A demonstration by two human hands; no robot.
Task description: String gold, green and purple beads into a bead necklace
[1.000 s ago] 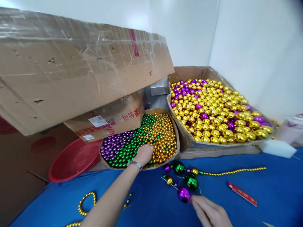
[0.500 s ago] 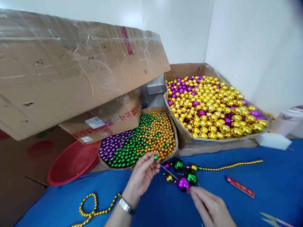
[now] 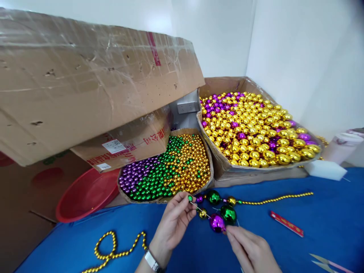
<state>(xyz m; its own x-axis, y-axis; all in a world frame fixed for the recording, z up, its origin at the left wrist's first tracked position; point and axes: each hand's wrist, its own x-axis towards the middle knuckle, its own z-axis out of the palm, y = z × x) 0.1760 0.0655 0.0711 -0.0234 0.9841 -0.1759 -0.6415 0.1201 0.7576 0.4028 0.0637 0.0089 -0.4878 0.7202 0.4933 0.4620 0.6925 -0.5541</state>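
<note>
Between its thumb and fingertips my left hand (image 3: 178, 218) pinches a small green bead (image 3: 190, 198), with a thin pale string (image 3: 201, 209) running from it. My right hand (image 3: 250, 246) is closed at the lower side of a large purple bead (image 3: 217, 223), pinching a tiny pinkish bead or the string beside it; the fingers partly hide which. A large green bead (image 3: 228, 215) touches the purple one. Behind lie another large green bead (image 3: 213, 197), a gold bead (image 3: 231, 200) and a gold bead chain (image 3: 280, 200), strung together on the blue cloth.
A carton of small purple, green and gold beads (image 3: 159, 178) stands just beyond my hands. Behind it at right is a carton of larger gold and purple balls (image 3: 253, 132). A red basin (image 3: 82, 197), gold bead chain (image 3: 113, 256), red cutter (image 3: 286, 223) and scissors (image 3: 327, 263) surround the work.
My left hand has moved slightly right and down with the green bead, closer to the purple bead. My right hand and the large purple bead have shifted slightly left.
</note>
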